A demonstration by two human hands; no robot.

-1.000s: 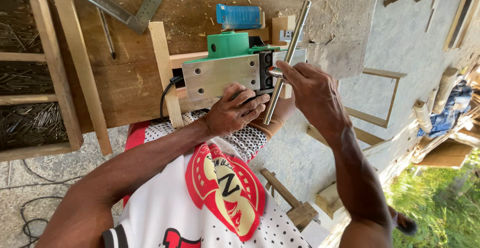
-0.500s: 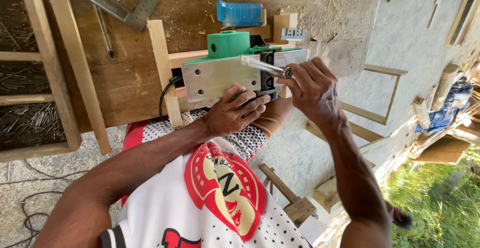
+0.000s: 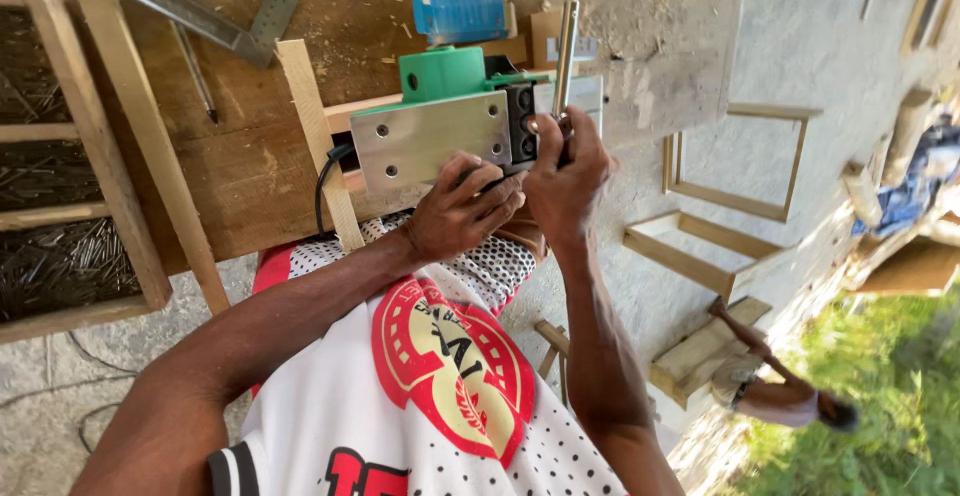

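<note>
Wooden bench point(image 3: 240, 176) w/ sawdust, concrete floor point(image 3: 830, 76), hands gripping: left point(image 3: 462, 218) green planer point(image 3: 450, 121), right point(image 3: 566, 174) metal rod point(image 3: 566, 51)

A blue rectangular plastic box point(image 3: 460, 16) lies on the wooden worktop point(image 3: 250, 166), touching a small brown cardboard carton point(image 3: 545, 41).

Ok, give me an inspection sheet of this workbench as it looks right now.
Surface: wooden workbench, dusty with shavings.
Job's things: green electric planer lying sole plate up; metal socket wrench standing at its blade drum.
Clutter: steel square, blue box, wooden strip, nail tray.
Hands: left hand steadies the planer; right hand grips the wrench.
Cables: black cord off the planer.
Surroundings: wooden frames on concrete, grass.
</note>
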